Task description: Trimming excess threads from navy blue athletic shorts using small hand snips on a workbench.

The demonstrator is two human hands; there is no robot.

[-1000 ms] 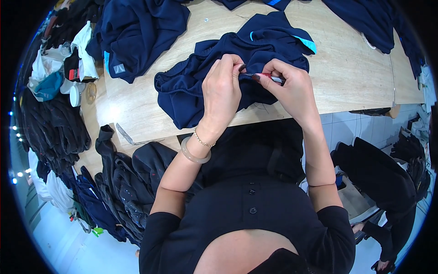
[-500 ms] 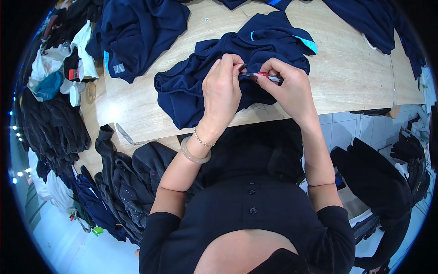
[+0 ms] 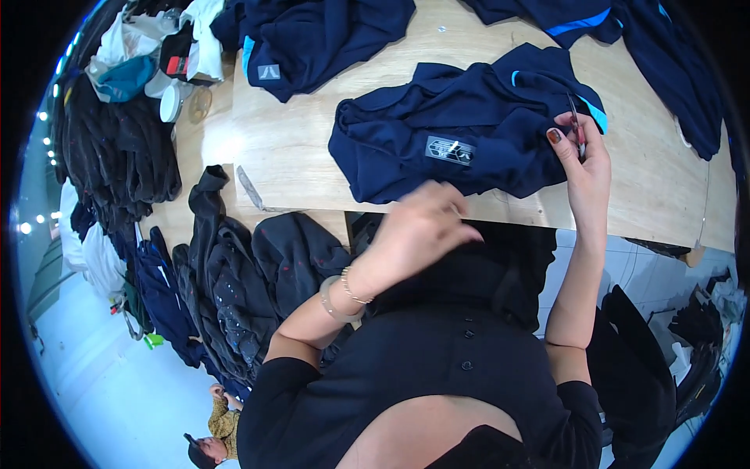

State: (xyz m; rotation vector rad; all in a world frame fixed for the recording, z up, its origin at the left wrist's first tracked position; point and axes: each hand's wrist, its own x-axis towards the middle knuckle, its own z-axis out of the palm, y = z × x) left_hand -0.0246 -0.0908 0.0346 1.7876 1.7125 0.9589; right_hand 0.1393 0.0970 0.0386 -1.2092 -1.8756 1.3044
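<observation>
A rumpled navy garment [image 3: 500, 102] with light-blue trim lies on the table in front of me. On its lower middle a dark label with pale print [image 3: 451, 150] faces up. My right hand [image 3: 586, 160] is closed round small red-handled thread snips [image 3: 579, 134], their blades pointing away from me over the garment's right side. Smeared by motion, my left hand [image 3: 426, 227] hangs near the front table edge, just short of the garment. Its fingers are too blurred to show whether they hold anything.
Other navy garments [image 3: 328, 39] lie at the back left and back right [image 3: 672, 78] of the pale wooden table [image 3: 273, 156]. Dark clothes [image 3: 226, 289] are heaped on the left, below a white jar [image 3: 173, 102]. Another person [image 3: 219, 430] is at the lower left.
My hands have parted: the left came back toward me, the right moved rightward with the snips. The garment's label has come into sight. My view has shifted, and another person now shows.
</observation>
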